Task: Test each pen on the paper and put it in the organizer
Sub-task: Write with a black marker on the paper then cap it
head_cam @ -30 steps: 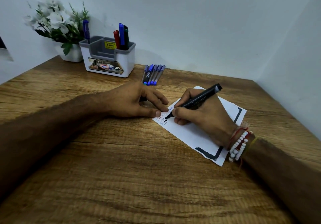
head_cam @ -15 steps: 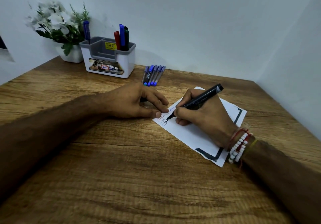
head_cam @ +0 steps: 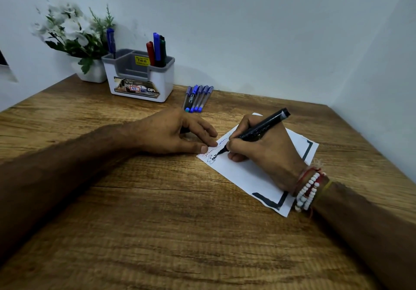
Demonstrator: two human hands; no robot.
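Observation:
My right hand (head_cam: 263, 152) grips a black marker (head_cam: 262, 128) with its tip touching the white paper (head_cam: 245, 175), where red, blue and black scribbles sit near the left corner. My left hand (head_cam: 173, 132) rests flat beside it, thumb and fingertips pressing the paper's left corner; a dark object, maybe the marker's cap, is tucked under its fingers. The white and grey organizer (head_cam: 139, 80) stands at the back left, holding a blue pen on its left and red, blue and green markers on its right. Several blue pens (head_cam: 198, 98) lie in a row right of the organizer.
A white pot of white flowers (head_cam: 76, 40) stands left of the organizer against the wall. Walls close the wooden table (head_cam: 157, 222) at the back and the right. The paper carries black corner marks.
The marker tip has crept slightly right along the paper, adding black writing. My left hand has stayed on the paper's corner.

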